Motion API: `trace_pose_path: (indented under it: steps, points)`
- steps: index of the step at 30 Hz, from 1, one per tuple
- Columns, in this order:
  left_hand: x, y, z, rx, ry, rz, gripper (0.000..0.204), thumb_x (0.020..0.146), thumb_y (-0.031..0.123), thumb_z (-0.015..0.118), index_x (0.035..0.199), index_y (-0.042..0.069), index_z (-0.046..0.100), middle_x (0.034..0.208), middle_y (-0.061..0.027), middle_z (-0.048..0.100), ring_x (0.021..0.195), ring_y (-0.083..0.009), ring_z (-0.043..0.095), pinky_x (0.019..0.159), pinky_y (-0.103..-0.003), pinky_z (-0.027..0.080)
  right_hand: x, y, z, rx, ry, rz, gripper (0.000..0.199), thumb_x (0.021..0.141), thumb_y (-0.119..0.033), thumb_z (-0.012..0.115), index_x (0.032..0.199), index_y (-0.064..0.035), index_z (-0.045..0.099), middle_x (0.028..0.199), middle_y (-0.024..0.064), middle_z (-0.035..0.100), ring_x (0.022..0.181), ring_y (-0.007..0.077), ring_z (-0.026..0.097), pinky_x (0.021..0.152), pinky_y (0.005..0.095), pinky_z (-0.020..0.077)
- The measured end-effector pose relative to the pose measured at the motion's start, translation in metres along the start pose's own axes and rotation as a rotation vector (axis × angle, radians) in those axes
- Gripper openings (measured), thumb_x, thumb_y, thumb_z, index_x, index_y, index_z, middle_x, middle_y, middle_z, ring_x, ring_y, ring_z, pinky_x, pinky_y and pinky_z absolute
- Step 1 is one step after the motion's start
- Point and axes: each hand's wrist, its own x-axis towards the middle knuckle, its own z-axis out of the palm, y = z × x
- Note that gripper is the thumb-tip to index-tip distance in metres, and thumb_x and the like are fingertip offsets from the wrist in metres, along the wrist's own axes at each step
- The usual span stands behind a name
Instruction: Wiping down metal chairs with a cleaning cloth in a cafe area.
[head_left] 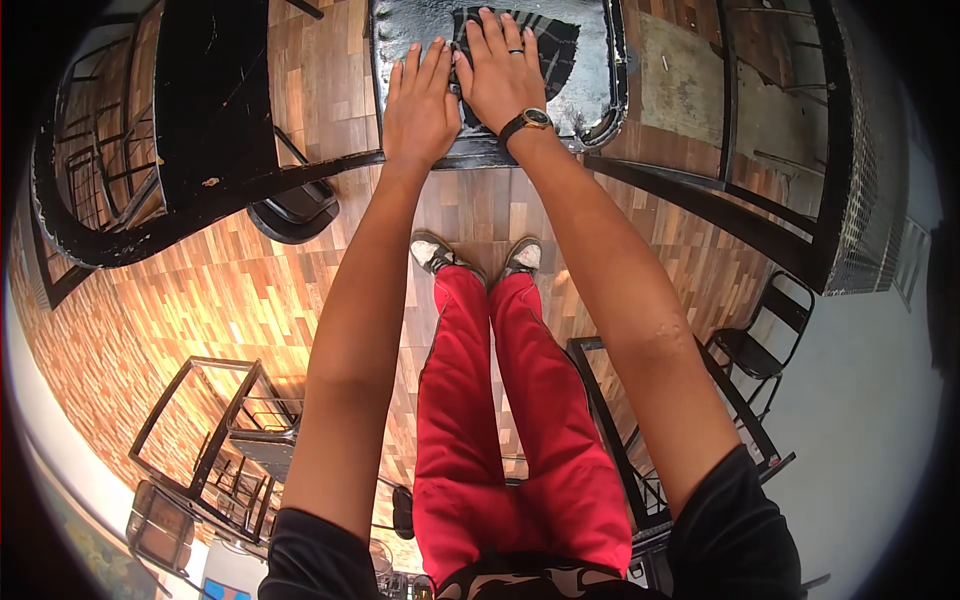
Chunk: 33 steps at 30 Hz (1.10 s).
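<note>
Both arms reach forward from the lower edge. My left hand (420, 100) lies flat, fingers together, on a dark cloth (545, 45) spread over a wet black table top (410, 30). My right hand (503, 70), with a ring and a black wristwatch, presses flat on the same cloth right beside it, thumbs touching. Neither hand grips anything. Below the hands are my red trousers (500, 400) and grey shoes (475, 257) on the wooden floor.
A black metal rail (700, 200) runs under the table from left to right. A black chair (295, 210) stands at the left, another black chair (760, 340) at the right. Metal frame tables (215, 420) stand at lower left on the wood-pattern floor.
</note>
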Motion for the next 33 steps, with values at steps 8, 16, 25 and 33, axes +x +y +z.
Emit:
trace_pose_path:
  steps: [8, 16, 25, 33]
  points:
    - [-0.002, -0.006, -0.006, -0.226, 0.116, -0.113, 0.045, 0.088, 0.010, 0.051, 0.132, 0.004, 0.058, 0.144, -0.0179, 0.050, 0.140, -0.0390, 0.041, 0.119, -0.049, 0.029, -0.036, -0.025, -0.014, -0.010, -0.120, 0.096, 0.057, 0.098, -0.038, 0.053, 0.141, 0.0000, 0.052, 0.155, 0.0200, 0.040, 0.144, 0.0391, 0.035, 0.118, 0.0567, 0.0232]
    - [-0.016, -0.016, -0.026, -0.517, 0.214, -0.418, 0.048, 0.101, 0.019, 0.040, 0.140, -0.007, 0.046, 0.151, -0.0293, 0.039, 0.133, -0.0476, 0.045, 0.110, -0.045, 0.039, -0.040, -0.063, -0.007, 0.096, -0.203, -0.119, 0.053, 0.096, -0.030, 0.053, 0.139, 0.0010, 0.053, 0.154, 0.0204, 0.042, 0.143, 0.0404, 0.037, 0.119, 0.0564, 0.0242]
    - [-0.014, -0.010, -0.031, -0.690, 0.262, -0.736, 0.057, 0.106, 0.033, 0.032, 0.145, -0.007, 0.045, 0.146, -0.0287, 0.050, 0.137, -0.0404, 0.047, 0.114, -0.040, 0.035, -0.002, -0.077, 0.018, 0.224, -0.208, -0.152, 0.054, 0.097, -0.026, 0.052, 0.148, -0.0065, 0.045, 0.159, 0.0120, 0.036, 0.147, 0.0365, 0.031, 0.120, 0.0529, 0.0218]
    - [-0.013, -0.017, -0.027, -0.716, 0.382, -0.599, 0.055, 0.107, 0.031, 0.035, 0.147, -0.007, 0.039, 0.157, -0.0257, 0.032, 0.142, -0.0429, 0.036, 0.117, -0.043, 0.030, 0.006, -0.082, 0.023, 0.205, -0.187, -0.181, 0.051, 0.095, -0.029, 0.056, 0.143, -0.0117, 0.052, 0.157, 0.0080, 0.040, 0.146, 0.0350, 0.035, 0.121, 0.0533, 0.0224]
